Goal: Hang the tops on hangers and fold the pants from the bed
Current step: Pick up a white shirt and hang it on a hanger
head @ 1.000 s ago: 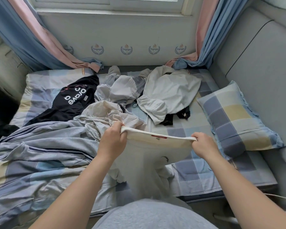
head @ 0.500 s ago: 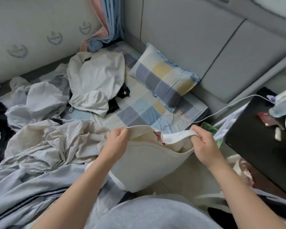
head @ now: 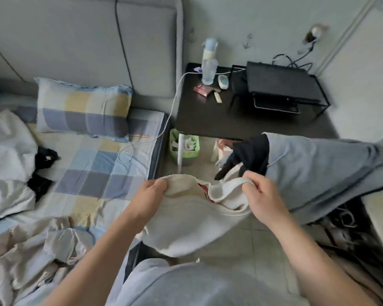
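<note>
Gripping a cream top [head: 186, 228] by its ribbed edge, left hand [head: 149, 195] at one end, right hand [head: 263, 197] at the other, above the floor just beside the bed [head: 93, 173]. On the bed, a checked pillow [head: 82, 109]. Ahead, a black table [head: 208, 120] bearing a bottle [head: 209, 62]. To the right, a blue-grey garment [head: 318, 168].

Light grey heathered top [head: 197, 283], soft knit, fills frame below both hands. Left hand [head: 149, 195], right hand [head: 263, 197]: forearms bare.
</note>
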Demonstrator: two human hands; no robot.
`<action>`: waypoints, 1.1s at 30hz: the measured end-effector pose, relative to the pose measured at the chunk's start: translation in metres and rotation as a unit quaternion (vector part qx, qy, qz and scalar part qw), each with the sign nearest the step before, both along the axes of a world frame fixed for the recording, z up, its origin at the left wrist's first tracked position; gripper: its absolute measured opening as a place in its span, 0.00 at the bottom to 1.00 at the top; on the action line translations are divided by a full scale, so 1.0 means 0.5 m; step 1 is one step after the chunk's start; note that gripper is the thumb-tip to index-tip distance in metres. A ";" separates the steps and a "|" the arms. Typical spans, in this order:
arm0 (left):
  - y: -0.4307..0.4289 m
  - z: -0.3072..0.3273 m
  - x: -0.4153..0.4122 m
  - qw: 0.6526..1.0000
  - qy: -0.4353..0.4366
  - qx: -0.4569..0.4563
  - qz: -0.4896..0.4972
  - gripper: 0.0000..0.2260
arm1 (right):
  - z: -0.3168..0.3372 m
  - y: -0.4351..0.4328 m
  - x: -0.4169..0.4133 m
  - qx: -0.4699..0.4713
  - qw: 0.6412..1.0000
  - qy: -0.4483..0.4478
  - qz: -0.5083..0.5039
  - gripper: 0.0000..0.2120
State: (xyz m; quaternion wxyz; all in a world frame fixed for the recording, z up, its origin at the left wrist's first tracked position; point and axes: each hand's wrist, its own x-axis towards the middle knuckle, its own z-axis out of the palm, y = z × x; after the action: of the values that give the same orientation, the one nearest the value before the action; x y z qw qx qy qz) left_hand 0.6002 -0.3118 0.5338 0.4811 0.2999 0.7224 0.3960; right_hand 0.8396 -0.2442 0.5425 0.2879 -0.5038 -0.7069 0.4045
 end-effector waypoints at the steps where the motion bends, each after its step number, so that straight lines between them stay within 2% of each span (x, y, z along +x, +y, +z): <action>1: 0.000 -0.011 0.042 1.000 0.002 -0.002 -0.022 0.19 | 0.001 -0.017 0.052 0.000 1.000 -0.002 -0.021 0.10; 8: 0.024 0.012 0.321 0.982 -0.034 0.020 -0.183 0.15 | 0.044 -0.123 0.380 -0.010 0.982 -0.014 -0.191 0.13; 12: 0.080 0.068 0.470 0.966 -0.074 0.035 -0.247 0.13 | 0.111 -0.146 0.535 -0.028 0.970 -0.052 -0.236 0.13; 17: 0.166 0.159 0.635 0.935 -0.116 0.053 -0.330 0.17 | 0.214 -0.167 0.657 -0.015 0.947 0.007 -0.320 0.13; 21: 0.258 0.264 0.774 0.895 -0.130 0.129 -0.408 0.16 | 0.300 -0.126 0.735 0.057 0.901 0.042 -0.428 0.11; 25: 0.364 0.393 0.911 0.849 -0.145 0.195 -0.470 0.15 | 0.412 -0.069 0.821 0.161 0.854 -0.008 -0.494 0.12; 28: 0.438 0.494 1.007 0.816 -0.151 0.247 -0.500 0.13 | 0.505 -0.028 0.885 0.227 0.804 -0.039 -0.549 0.15; 33: 0.543 0.663 1.144 0.753 -0.148 0.340 -0.543 0.11 | 0.668 0.043 0.974 0.273 0.721 -0.111 -0.627 0.18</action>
State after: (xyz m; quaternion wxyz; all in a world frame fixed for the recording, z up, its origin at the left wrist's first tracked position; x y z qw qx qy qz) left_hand 1.1720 -0.0402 0.8652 0.5824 0.7233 0.1752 0.3272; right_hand 1.3265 -0.2227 0.8766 0.5200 -0.7731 -0.3362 -0.1374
